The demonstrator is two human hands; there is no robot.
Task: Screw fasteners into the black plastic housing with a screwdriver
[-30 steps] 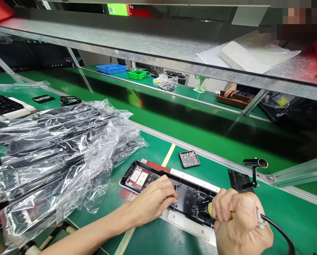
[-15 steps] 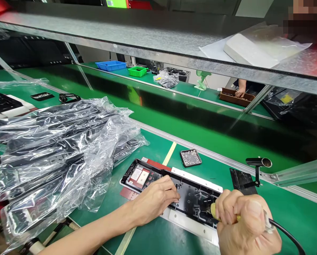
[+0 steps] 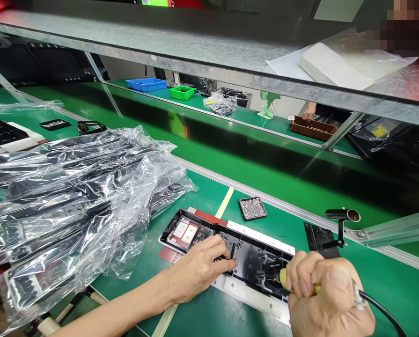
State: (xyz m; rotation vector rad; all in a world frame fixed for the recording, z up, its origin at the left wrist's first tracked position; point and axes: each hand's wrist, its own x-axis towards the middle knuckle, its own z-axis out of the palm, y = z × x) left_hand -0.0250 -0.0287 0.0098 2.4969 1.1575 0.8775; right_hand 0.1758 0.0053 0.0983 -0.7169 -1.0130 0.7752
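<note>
A long black plastic housing (image 3: 246,257) lies open side up on a white fixture (image 3: 253,297), with posts and ribs inside. In my right hand (image 3: 330,292) is a corded soldering iron (image 3: 283,278) with a yellow handle; its tip points down into the housing's right part. My left hand (image 3: 204,264) rests over the housing's middle, fingers curled and one fingertip reaching to the inner floor. Whatever those fingers hold is hidden or too small to make out. Behind the housing sits a small black tray (image 3: 253,208) of tiny metal pieces.
Plastic-bagged black parts (image 3: 90,201) are heaped at left. A metal tube holder (image 3: 342,215) stands at right, near the bench's aluminium rail (image 3: 216,175). Overhead runs a metal shelf (image 3: 202,65). Across the bench, a co-worker's hand (image 3: 309,112) is at a brown box (image 3: 314,128).
My left hand's fingers have shifted and spread slightly over the housing. My right hand and the soldering iron hold nearly the same place. The co-worker's hand moved left at the brown box.
</note>
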